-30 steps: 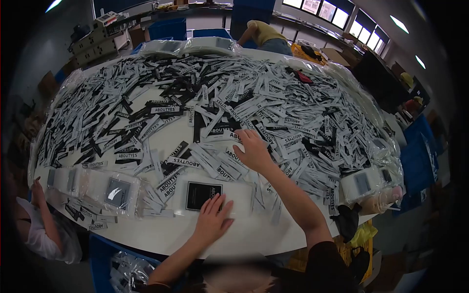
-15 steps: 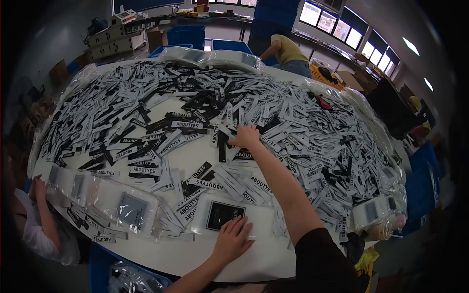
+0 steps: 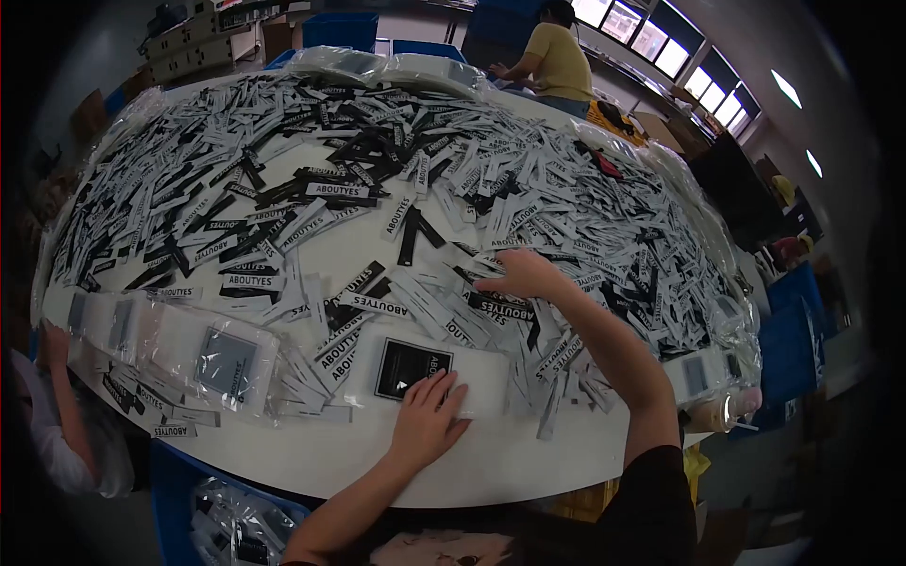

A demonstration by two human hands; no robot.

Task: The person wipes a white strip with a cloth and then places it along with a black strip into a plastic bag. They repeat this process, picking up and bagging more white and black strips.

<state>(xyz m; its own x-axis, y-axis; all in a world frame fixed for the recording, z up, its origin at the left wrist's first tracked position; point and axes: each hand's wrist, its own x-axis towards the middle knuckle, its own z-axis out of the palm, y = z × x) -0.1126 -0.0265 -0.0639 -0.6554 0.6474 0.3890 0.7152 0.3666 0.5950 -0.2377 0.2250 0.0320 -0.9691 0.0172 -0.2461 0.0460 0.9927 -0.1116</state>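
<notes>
My left hand (image 3: 431,417) lies flat with fingers stretched on the lower edge of a clear plastic bag (image 3: 483,375) that bears a black printed square (image 3: 413,369). Up and to the right, my right hand (image 3: 525,279) rests over the near edge of a heap of black and white ABOUTYES strips (image 3: 604,247). Its thumb and fingers are apart, with some fingertips hidden by the hand. Black strips (image 3: 500,305) lie just under and below it. More loose white strips (image 3: 429,300) are spread between the bag and that hand.
Strips cover much of the white table (image 3: 453,472). Packed clear bags (image 3: 222,363) lie at the left front, others (image 3: 425,68) along the far edge. A plastic cup (image 3: 714,412) stands at right. Another person's arm (image 3: 71,415) is at left; a person in yellow (image 3: 557,61) is behind.
My right hand has come nearer and to the right, and strips by it have shifted toward the near right. My left hand stays on the bag. The person behind has straightened up.
</notes>
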